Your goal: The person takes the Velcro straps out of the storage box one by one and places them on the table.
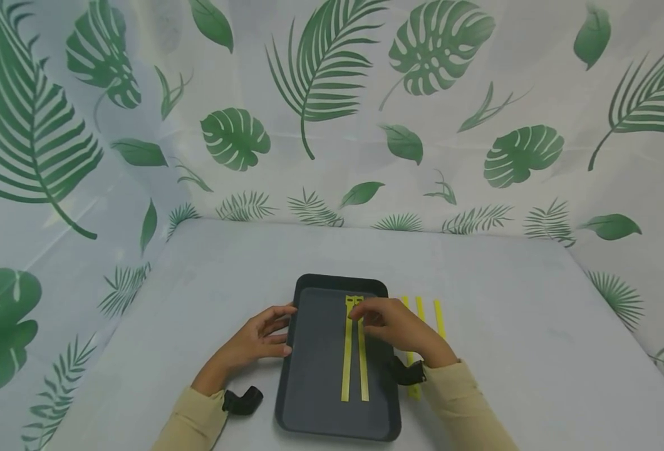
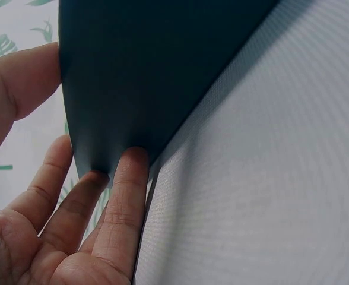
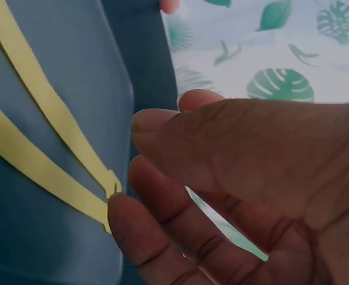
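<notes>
A dark grey rectangular tray [image 1: 312,382] holds two yellow cable straps with slotted heads. The left strap [image 1: 346,360] and the right strap [image 1: 363,369] lie lengthwise, side by side, heads at the far end. Over those heads hovers my right hand [image 1: 402,326], its fingers loosely bent with nothing between them. In the right wrist view one fingertip [image 3: 127,214] overlaps a strap end [image 3: 106,217]; whether it touches cannot be told. My left hand [image 1: 253,335] rests its spread fingertips against the tray's left outer wall [image 2: 115,119].
More yellow straps [image 1: 439,316] lie on the white table [image 1: 535,351] just right of the tray, partly hidden by my right hand and forearm. Leaf-printed white cloth [image 1: 332,169] stands behind the table and at both sides. Each wrist wears a black device [image 1: 243,401].
</notes>
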Demonstrator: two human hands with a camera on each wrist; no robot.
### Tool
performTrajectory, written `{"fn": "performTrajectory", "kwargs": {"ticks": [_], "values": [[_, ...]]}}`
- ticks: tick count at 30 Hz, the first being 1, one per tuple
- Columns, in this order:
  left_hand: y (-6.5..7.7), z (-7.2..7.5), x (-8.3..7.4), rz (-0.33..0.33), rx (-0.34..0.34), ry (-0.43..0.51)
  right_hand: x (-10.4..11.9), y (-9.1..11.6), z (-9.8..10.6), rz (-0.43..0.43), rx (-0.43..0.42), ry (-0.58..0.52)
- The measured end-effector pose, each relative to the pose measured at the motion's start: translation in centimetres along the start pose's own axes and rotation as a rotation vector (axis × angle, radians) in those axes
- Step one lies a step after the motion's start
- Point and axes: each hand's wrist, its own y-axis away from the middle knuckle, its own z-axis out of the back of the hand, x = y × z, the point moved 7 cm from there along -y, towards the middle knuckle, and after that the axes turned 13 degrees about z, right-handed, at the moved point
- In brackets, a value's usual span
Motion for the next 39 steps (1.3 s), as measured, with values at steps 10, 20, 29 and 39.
{"fn": "performTrajectory", "kwargs": {"ticks": [10, 20, 29, 39], "values": [[0.2, 0.1, -0.1, -0.001, -0.005, 0.016, -0.6, -1.7, -0.9, -0.02, 0.086, 0.024], [0.1, 0.2, 0.0, -0.001, -0.01, 0.01, -0.7, -3.2, -1.9, -0.013, 0.176, 0.056], [0.1, 0.1, -0.1, 0.012, -0.018, 0.013, -1.7, -3.8, -2.4, -0.042, 0.177, 0.125], [0.2, 0.1, -0.2, 0.021, -0.021, 0.018, -2.0, -4.2, -2.7, -0.052, 0.156, 0.176]]}}
